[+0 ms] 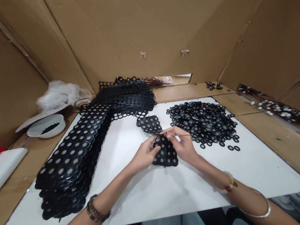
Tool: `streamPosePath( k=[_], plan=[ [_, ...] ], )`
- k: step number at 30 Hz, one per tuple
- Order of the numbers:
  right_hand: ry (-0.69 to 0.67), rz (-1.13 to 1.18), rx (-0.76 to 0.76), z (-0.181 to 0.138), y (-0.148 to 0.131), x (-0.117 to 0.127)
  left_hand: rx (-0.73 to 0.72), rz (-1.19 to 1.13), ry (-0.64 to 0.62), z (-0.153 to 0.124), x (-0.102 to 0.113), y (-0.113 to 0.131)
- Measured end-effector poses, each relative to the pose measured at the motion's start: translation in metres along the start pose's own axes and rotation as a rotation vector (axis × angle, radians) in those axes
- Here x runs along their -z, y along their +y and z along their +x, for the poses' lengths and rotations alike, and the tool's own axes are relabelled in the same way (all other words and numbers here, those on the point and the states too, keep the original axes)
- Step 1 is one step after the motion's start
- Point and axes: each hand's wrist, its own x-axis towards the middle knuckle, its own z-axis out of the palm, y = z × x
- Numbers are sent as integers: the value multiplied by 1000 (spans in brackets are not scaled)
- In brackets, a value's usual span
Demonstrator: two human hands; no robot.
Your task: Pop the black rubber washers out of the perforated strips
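Note:
My left hand [144,155] is closed on the left edge of a small black sheet of joined rings [167,153] that lies on the white board [159,191]. My right hand [182,145] grips the sheet's right side and pinches a thin metal pick [181,135] that points right. A second small piece of black ring sheet [149,124] rests just beyond my hands. To the right spreads a heap of loose black rings [203,120].
A long stack of black ring sheets [83,145] runs along the left of the board to the back. A white bowl [45,126] and a white plastic bag [59,94] sit at the far left. Cardboard walls [156,28] enclose the work area.

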Motion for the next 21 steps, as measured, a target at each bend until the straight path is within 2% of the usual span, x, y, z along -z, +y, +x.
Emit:
streamPosePath(
  k=[3, 7, 15, 21],
  plan=[
    [-4, -53, 76, -1, 1, -2, -36, -194, 13, 4, 3, 1],
    [-34, -88, 89, -3, 2, -5, -38, -296, 33, 5, 5, 0],
    [-43, -169, 103, -5, 4, -8, -66, -308, 6, 4, 2, -2],
    [-140, -441, 207, -8, 3, -9, -114, -231, -3, -1, -4, 5]
  ],
)
